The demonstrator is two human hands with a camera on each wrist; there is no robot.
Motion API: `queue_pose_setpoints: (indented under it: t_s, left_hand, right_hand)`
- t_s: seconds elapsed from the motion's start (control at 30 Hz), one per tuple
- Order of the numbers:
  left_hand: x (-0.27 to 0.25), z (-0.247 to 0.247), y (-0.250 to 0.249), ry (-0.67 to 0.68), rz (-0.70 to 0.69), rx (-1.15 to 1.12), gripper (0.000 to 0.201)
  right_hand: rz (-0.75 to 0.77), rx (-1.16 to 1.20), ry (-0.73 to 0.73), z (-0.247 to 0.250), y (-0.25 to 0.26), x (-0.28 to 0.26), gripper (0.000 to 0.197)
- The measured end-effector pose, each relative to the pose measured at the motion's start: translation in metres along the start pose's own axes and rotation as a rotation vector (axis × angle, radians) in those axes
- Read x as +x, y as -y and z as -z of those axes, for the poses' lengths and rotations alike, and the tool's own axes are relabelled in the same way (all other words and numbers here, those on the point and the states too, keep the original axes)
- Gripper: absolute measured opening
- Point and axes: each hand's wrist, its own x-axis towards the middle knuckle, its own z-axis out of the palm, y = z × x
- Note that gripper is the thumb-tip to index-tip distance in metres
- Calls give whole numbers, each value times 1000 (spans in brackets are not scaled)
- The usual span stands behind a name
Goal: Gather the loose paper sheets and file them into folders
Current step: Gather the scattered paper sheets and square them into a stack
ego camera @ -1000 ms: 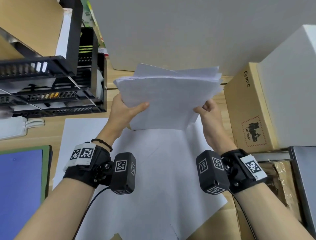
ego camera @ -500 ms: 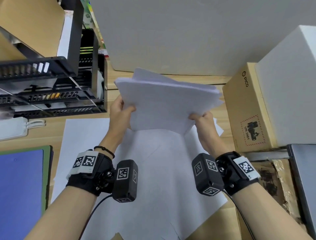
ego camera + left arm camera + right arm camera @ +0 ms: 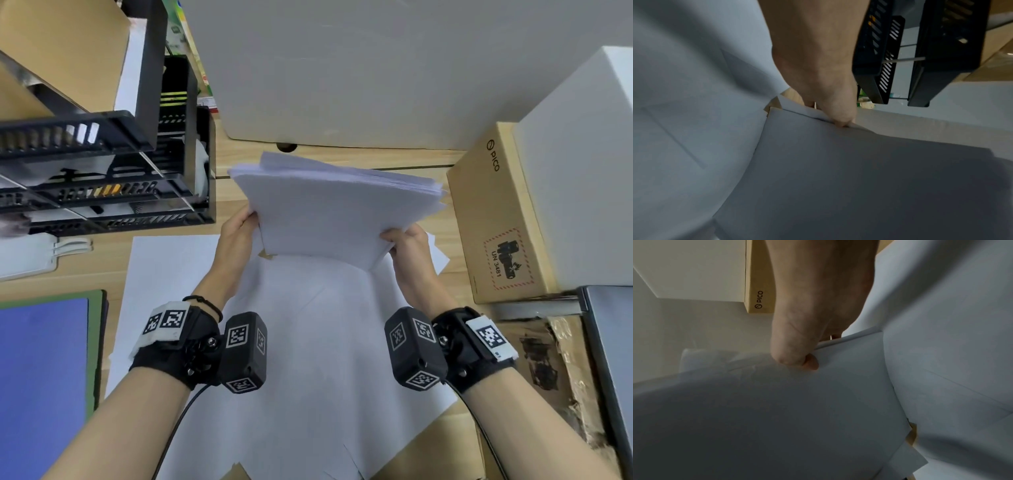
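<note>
A stack of white paper sheets (image 3: 329,209) is held between both hands above the desk, its far edge tilted up. My left hand (image 3: 239,229) grips the stack's left edge; in the left wrist view the thumb (image 3: 840,120) presses on the stack (image 3: 859,178). My right hand (image 3: 407,243) pinches the near right corner, and the right wrist view shows its thumb (image 3: 797,358) on the stack (image 3: 777,418). More large white sheets (image 3: 308,359) lie flat on the desk below. A blue folder (image 3: 41,387) with a green rim lies at the left.
A black stacked letter tray (image 3: 102,178) stands at the back left. A brown PICO carton (image 3: 493,219) and a white box (image 3: 582,171) stand at the right, a large white board (image 3: 342,68) at the back. A white tag (image 3: 27,255) lies left.
The stack has come down and toward me. My left thumb has slid off the top to the stack's side edge, and my right hand has closed tighter on the near right corner.
</note>
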Motion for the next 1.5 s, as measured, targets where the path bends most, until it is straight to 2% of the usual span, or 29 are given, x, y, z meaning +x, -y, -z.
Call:
queue_pose_setpoints:
  t_s: [0.13, 0.23, 0.33, 0.43, 0.57, 0.63, 0.7, 0.77, 0.9, 1.03, 1.2, 1.27, 1.37, 1.5]
  left_hand:
    - [4, 2, 6, -9, 14, -45, 34]
    - [8, 0, 7, -1, -1, -56, 33]
    - [5, 0, 15, 7, 74, -36, 37]
    - [-5, 2, 24, 50, 135, 81, 39]
    - [-14, -1, 20, 136, 112, 212, 33]
    - [-12, -1, 16, 169, 105, 235, 44]
    - [-7, 2, 10, 135, 74, 199, 64]
    - [-2, 4, 5, 109, 13, 166, 72]
    - [0, -10, -4, 109, 4, 129, 59]
    - [-5, -12, -3, 19, -27, 39, 39]
    - [-11, -13, -3, 95, -77, 95, 29]
    - [-9, -12, -9, 84, -140, 139, 25]
    - [-3, -8, -22, 47, -230, 160, 24]
    - [2, 3, -24, -6, -230, 141, 27]
  right_hand:
    - [50, 26, 44, 3, 4, -2, 21]
    - [73, 46, 36, 5, 7, 0, 26]
    - [67, 66, 26, 4, 6, 3, 24]
    - [57, 64, 47, 2, 6, 3, 25]
    - [55, 21, 81, -2, 4, 2, 27]
    - [48, 10, 80, -2, 2, 4, 27]
    - [42, 4, 73, 0, 3, 5, 31]
    - [52, 0, 72, 2, 5, 5, 32]
    - [72, 7, 90, -5, 7, 4, 32]
    - [28, -62, 98, 0, 4, 5, 31]
    - [-13, -134, 132, 4, -1, 7, 28]
    - [21, -172, 136, 0, 6, 7, 28]
    - [100, -196, 57, -10, 21, 10, 27]
    - [133, -278, -11, -33, 24, 16, 19]
